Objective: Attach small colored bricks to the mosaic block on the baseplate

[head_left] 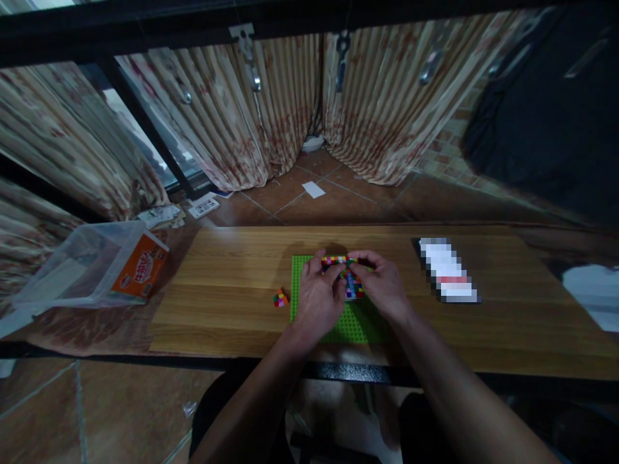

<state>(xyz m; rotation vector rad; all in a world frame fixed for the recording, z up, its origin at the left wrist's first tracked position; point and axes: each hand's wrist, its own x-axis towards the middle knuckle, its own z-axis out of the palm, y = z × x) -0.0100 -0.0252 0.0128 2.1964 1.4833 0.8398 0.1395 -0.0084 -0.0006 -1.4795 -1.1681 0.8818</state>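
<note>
A green studded baseplate (348, 328) lies on the wooden table in front of me. Over it, a multicoloured block of small building bricks (353, 287) sits between my hands, partly covered by them. My left hand (322, 293) is on its left side, fingers bent, with the fingertips at the row of bricks along its far edge. From the right, my right hand (380, 280) pinches at the same far edge, thumb and index finger close together. Left of the baseplate is a small cluster of coloured bricks (280, 297).
On the wooden table (217, 290), a phone-like object (447, 270), its face blurred, lies to the right. A clear plastic bin (91, 264) with an orange box (141, 269) stands at the left, beyond the table's end. Patterned curtains (275, 96) hang behind.
</note>
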